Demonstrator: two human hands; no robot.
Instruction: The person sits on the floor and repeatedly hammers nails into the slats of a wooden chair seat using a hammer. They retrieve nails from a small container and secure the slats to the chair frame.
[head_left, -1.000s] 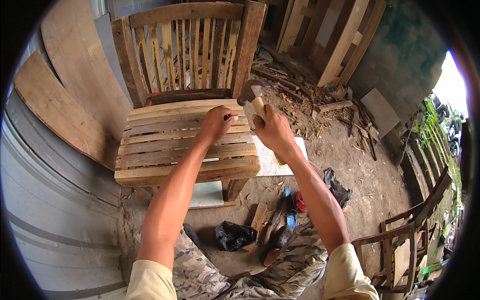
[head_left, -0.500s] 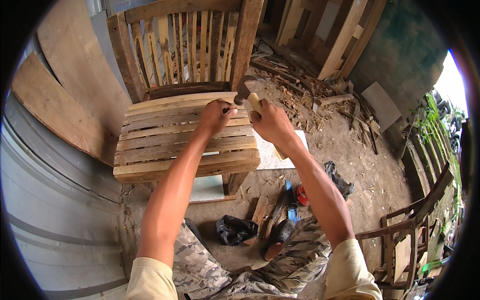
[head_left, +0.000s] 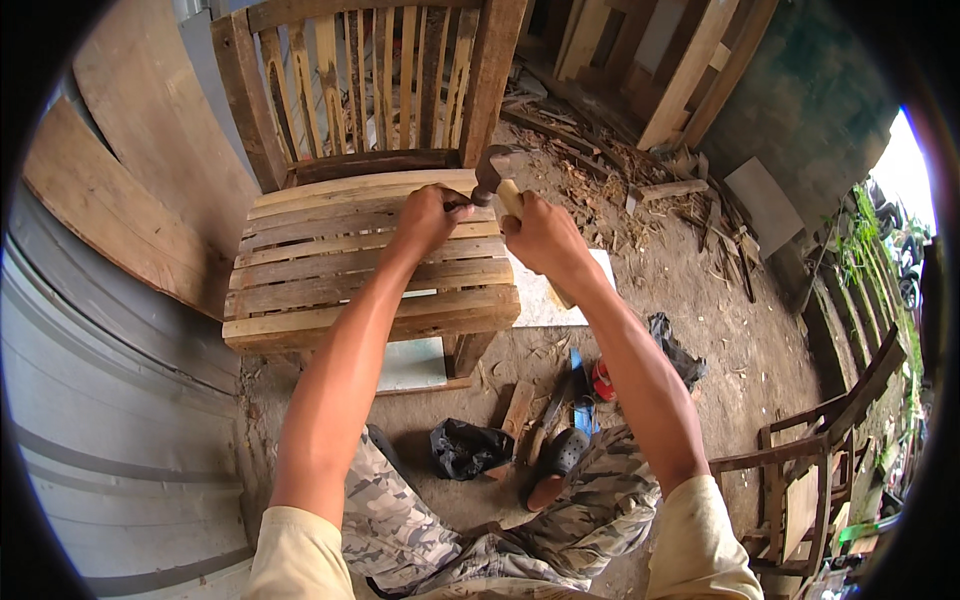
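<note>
My right hand (head_left: 535, 235) is clamped on the hammer (head_left: 497, 172), heavy and hard, by its wooden handle. My left hand (head_left: 430, 215) pinches something tiny on the chair (head_left: 350, 270), just below the hammer's head.

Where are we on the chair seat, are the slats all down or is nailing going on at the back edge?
Done: the seat slats all lie in place across the wooden chair. In hand: the right hand holds a hammer over the rear slat, while the left hand pinches something small there, too small to identify. Left: cannot tell which slats are already fastened; no nail heads are visible.
</note>
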